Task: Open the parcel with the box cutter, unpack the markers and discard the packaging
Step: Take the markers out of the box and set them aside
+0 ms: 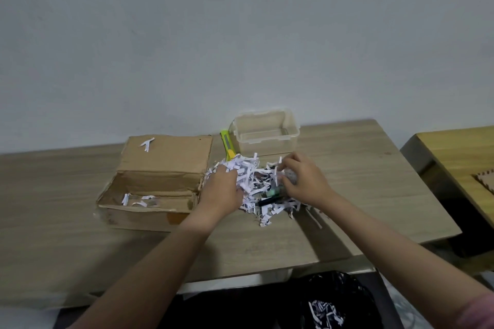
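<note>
An opened cardboard parcel (pixel 157 184) sits on the table with its lid flap up and a few paper shreds inside. Right of it lies a heap of shredded white paper (pixel 256 181). A dark marker (pixel 270 199) and a greenish item (pixel 276 191) peek out of the heap. My left hand (pixel 219 192) digs into the heap's left side, fingers buried in the shreds. My right hand (pixel 304 181) grips a clump of shreds at the heap's right side. The yellow-green box cutter (pixel 227 145) lies behind the heap.
A clear plastic tub (pixel 266 129) stands open at the back, next to the wall. A black bin bag (pixel 334 302) holding paper shreds sits below the table's near edge. A second wooden table (pixel 454 157) stands at the right.
</note>
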